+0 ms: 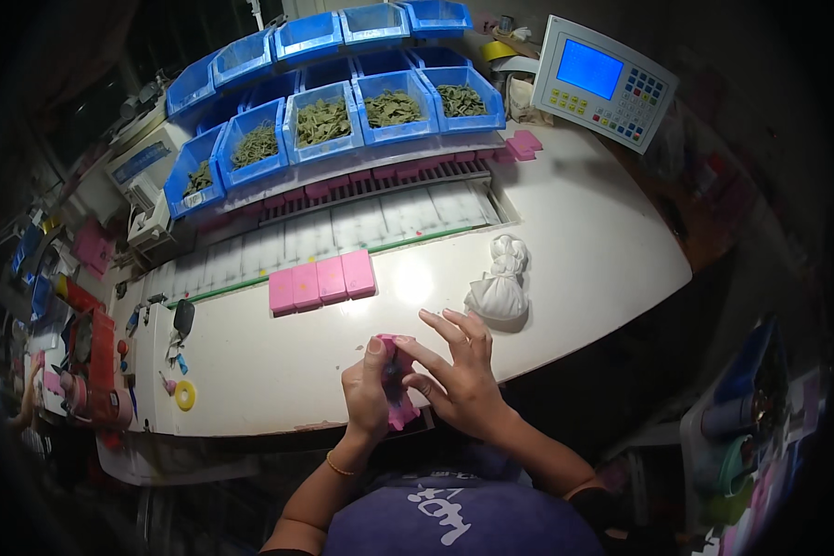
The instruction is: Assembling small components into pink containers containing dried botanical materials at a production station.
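Note:
A small pink box (400,410) is in my left hand (368,394), just past the table's near edge. It stands tilted, and its dark inside shows between pink flaps. The thumb lies along its left side; the other fingers are partly hidden. On the right side of the box, my right hand (463,375) touches the upper rim with its index finger. Its thumb points at the box's side, while the remaining fingers are stretched out and apart. A row of closed pink boxes (332,281) lies ahead on the white table. To the right sits a tied white cloth bundle (500,295).
Blue bins (322,125), several with dried green leaves, stand in tiers at the back. Before them runs a white slotted panel (334,227). A keypad device with a blue screen (607,83) is at the back right. A yellow tape roll (185,396) lies at left.

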A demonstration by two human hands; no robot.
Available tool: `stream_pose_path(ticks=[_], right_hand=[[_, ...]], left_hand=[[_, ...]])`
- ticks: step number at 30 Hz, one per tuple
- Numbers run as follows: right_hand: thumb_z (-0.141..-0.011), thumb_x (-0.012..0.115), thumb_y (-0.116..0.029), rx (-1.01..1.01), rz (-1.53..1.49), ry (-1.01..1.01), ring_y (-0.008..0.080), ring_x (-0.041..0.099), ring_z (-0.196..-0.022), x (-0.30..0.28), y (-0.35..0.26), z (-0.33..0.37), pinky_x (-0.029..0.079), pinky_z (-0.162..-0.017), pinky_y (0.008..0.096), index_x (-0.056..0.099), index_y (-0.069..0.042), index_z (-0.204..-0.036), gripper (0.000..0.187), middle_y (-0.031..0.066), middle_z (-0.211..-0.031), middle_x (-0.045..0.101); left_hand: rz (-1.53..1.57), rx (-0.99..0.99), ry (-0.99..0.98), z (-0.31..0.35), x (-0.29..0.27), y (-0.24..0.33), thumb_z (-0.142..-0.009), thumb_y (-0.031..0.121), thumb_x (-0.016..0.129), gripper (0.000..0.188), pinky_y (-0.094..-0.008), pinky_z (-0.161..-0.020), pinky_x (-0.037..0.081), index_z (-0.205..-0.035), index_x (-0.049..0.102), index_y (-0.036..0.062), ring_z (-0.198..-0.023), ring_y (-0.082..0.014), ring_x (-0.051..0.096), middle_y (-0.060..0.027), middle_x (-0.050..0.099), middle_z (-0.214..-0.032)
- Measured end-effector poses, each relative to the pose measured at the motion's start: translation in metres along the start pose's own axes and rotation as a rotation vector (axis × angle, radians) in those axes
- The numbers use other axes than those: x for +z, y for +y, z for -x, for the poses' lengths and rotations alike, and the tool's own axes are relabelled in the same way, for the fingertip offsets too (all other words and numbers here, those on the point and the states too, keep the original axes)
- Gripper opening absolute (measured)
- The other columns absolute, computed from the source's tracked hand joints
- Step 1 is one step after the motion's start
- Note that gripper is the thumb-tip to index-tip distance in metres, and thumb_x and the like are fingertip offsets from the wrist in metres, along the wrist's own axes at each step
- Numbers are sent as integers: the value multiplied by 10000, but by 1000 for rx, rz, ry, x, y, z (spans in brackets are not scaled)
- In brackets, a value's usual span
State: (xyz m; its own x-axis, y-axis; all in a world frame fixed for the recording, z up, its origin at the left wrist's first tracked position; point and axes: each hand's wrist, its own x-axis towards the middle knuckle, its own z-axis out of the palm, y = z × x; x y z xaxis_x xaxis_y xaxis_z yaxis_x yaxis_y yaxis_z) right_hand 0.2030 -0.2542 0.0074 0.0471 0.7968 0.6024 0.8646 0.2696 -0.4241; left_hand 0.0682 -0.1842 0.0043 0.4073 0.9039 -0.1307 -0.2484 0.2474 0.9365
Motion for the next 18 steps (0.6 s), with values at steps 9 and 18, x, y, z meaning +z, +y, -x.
stream_pose_path(ticks=[9, 18], right_hand=[[-820, 737, -156, 91, -307, -40, 338, 377, -1278, -7, 4, -2, 274, -1098, 478, 625, -135, -1046, 253, 86, -1310, 509], [-816, 714, -120, -111, -77, -104, 288, 426, -1239, -10, 9, -14, 262, -1088, 504, 630, -111, -934, 145, 45, -1240, 543]], left_hand=[[-270, 283, -6, -3, -5, -15, -1047, 336, 466, 505, -249, -496, 383, -811, 697, -47, -541, -77, 491, -26, 572, -593], [-362, 212, -96, 1, -11, -12, -1043, 356, 468, 529, -260, -478, 397, -770, 680, -44, -517, -92, 515, -35, 587, -582]])
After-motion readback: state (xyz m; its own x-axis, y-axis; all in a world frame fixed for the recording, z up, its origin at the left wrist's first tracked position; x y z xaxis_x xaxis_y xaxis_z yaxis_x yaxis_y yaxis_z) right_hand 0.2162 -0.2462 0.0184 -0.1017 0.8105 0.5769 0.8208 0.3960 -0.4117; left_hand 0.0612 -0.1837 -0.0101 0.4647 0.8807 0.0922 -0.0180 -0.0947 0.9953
